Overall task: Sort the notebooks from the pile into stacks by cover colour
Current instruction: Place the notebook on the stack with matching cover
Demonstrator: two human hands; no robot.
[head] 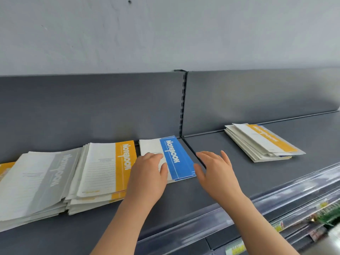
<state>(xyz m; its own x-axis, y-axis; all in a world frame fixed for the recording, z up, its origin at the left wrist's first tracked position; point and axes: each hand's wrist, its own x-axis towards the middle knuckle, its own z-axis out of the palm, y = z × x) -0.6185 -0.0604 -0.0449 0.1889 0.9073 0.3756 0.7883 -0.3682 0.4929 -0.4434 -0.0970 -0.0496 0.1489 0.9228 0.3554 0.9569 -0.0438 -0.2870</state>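
A small stack of blue-banded notebooks (176, 157) lies on the dark grey shelf (184, 196) near its middle. My left hand (150, 173) rests flat on the white part of the top blue notebook, fingers spread. My right hand (215, 170) hovers open just right of that stack, holding nothing. Left of the blue stack sits a thick stack topped by an orange-banded notebook (108, 168). Further left is a stack topped by a grey-banded notebook (36, 181). At the right, a mixed pile (263, 142) has an orange-banded notebook on top.
An orange cover (5, 168) shows at the far left edge. A slotted upright (183, 103) and a seam divide the shelf's back panel (92, 107). A clear plastic price rail (257, 205) runs along the shelf's front edge, with lower shelves of goods below it.
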